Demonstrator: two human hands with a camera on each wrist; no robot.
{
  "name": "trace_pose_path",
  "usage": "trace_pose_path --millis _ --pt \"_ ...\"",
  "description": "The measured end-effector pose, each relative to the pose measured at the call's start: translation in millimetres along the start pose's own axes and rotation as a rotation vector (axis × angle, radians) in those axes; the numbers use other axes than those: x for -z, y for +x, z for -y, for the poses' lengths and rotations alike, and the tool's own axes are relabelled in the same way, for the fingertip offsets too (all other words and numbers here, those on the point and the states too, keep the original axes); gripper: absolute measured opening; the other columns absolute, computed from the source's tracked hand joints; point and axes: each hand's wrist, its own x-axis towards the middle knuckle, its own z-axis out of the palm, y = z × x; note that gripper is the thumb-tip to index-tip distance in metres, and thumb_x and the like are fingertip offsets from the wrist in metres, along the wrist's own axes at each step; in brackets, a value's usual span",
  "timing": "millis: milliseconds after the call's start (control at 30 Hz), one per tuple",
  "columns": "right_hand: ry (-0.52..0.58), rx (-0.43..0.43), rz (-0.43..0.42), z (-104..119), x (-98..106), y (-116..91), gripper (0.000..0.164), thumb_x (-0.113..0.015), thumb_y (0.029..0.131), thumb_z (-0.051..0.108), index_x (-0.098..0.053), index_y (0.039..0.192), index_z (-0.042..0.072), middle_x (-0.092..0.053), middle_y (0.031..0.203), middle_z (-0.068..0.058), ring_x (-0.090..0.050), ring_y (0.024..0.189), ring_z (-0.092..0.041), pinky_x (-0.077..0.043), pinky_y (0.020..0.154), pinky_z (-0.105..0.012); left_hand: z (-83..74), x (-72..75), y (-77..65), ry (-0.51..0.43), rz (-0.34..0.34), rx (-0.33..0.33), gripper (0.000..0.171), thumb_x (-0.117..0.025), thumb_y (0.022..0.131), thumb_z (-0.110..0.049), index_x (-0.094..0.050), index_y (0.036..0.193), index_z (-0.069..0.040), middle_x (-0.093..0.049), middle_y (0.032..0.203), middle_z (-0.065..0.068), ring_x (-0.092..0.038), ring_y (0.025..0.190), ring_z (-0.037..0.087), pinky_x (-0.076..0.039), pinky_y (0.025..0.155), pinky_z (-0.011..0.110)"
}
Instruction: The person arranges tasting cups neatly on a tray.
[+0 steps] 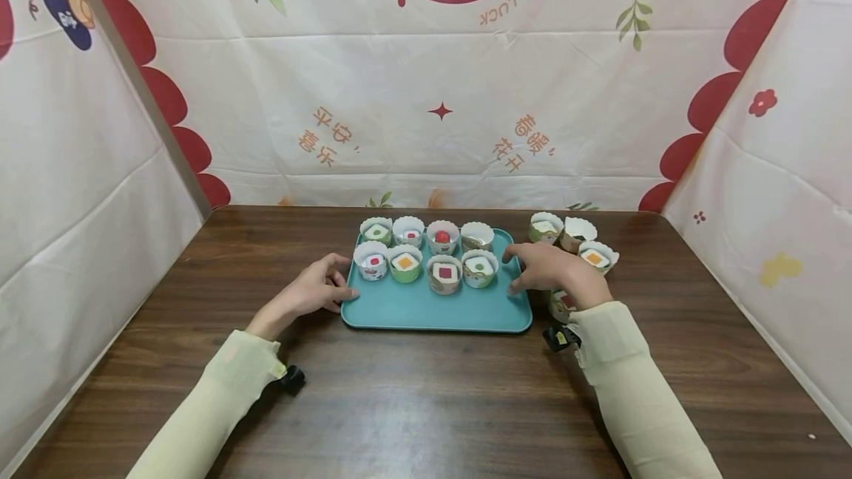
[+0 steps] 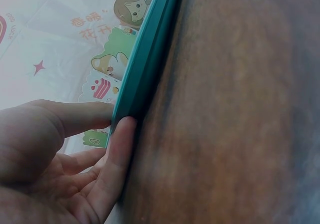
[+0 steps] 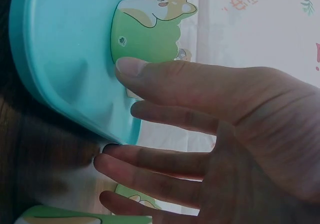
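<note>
A teal tray (image 1: 433, 310) lies on the wooden table and carries several paper cups (image 1: 405, 263) in two rows, each with a small coloured piece inside. My left hand (image 1: 346, 277) rests at the tray's left edge; in the left wrist view its thumb (image 2: 75, 116) and a straight finger (image 2: 120, 149) touch the tray rim (image 2: 145, 59). At the right edge is my right hand (image 1: 512, 272), with straight, spread fingers (image 3: 150, 161) against the tray's rim (image 3: 65, 109). Its thumb (image 3: 165, 79) reaches over the rim toward a green cup (image 3: 145, 29). Neither hand holds anything.
Several more paper cups (image 1: 577, 233) stand on the table right of the tray, one (image 1: 561, 307) half hidden under my right wrist. Printed cloth walls (image 1: 426, 94) close in the back and both sides. Bare brown table (image 1: 426, 405) stretches in front of the tray.
</note>
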Motion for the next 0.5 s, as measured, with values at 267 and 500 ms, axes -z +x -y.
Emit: trace_pose_path --millis 267,500 --pt "0.003 0.013 -0.095 -1.7 -0.9 2.4 0.045 -0.077 0.094 0.025 -0.059 0.129 0.002 -0.066 0.113 -0.016 -0.06 0.09 -0.025 -0.051 0.076 -0.039 0.1 -0.2 0.2 0.002 0.001 0.003 0.068 -0.075 0.094 -0.011 -0.039 0.15 0.001 -0.058 0.095 0.012 -0.06 0.078 0.019 -0.065 0.07 0.035" --pt "0.011 0.061 -0.16 5.7 -4.9 8.1 0.075 -0.079 0.092 0.031 -0.042 0.152 0.005 -0.055 0.142 -0.028 -0.058 0.125 -0.042 -0.052 0.098 -0.057 1.3 -0.3 1.8 -0.007 0.004 -0.002 0.068 -0.075 0.094 -0.012 -0.039 0.15 0.001 -0.057 0.094 0.012 -0.06 0.078 0.019 -0.065 0.071 0.036"
